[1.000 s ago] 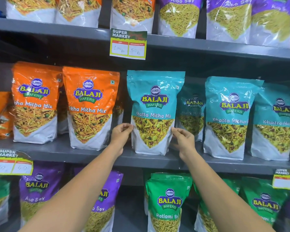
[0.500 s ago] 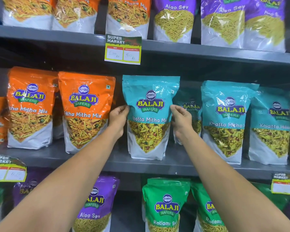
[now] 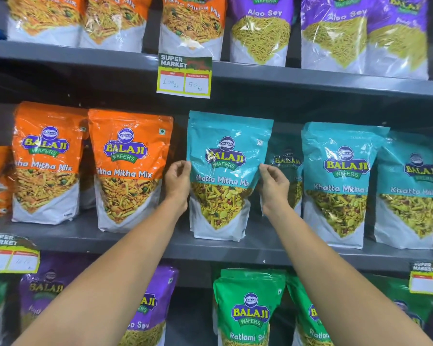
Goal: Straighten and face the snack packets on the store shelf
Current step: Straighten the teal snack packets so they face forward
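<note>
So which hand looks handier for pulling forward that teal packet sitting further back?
Probably the right hand. It pinches the right edge of the front Khatta Mitha packet, directly in front of the recessed teal packet. The left hand is on the far edge, beside the orange packet.

Glossy plastic packet; matt shelf

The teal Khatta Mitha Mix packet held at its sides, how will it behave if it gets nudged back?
The Khatta Mitha Mix packet is glossy film, so it probably slides easily under the left hand and right hand. Tall on a narrow base, it may tip backward. Its crinkled top looks floppy.
</note>
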Demonstrator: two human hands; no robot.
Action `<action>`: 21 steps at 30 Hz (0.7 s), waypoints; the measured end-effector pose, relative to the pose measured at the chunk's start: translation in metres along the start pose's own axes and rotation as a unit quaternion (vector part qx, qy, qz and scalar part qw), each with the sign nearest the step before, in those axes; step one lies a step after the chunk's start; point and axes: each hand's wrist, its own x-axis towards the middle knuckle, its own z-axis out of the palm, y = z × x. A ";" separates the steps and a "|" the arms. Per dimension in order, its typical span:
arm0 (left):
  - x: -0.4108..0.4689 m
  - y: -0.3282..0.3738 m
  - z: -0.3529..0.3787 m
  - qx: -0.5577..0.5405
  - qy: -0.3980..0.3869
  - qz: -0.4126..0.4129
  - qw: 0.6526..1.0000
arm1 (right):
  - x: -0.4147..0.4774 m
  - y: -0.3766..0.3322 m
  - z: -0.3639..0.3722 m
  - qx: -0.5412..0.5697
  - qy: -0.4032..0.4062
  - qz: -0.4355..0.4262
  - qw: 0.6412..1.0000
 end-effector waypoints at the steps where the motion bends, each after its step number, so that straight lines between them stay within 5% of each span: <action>1: -0.003 -0.001 0.000 0.008 -0.011 -0.026 1.000 | -0.002 0.003 -0.001 -0.004 -0.003 0.018 1.000; 6: -0.045 -0.042 -0.002 0.097 -0.086 -0.080 0.988 | -0.036 0.057 -0.006 -0.070 -0.067 0.157 0.983; 18: -0.054 -0.052 0.000 0.117 -0.100 -0.086 0.984 | -0.038 0.064 -0.001 -0.153 -0.086 0.137 0.975; 21: -0.062 -0.046 -0.002 0.162 -0.015 -0.044 0.986 | -0.046 0.062 -0.004 -0.202 -0.043 0.090 0.974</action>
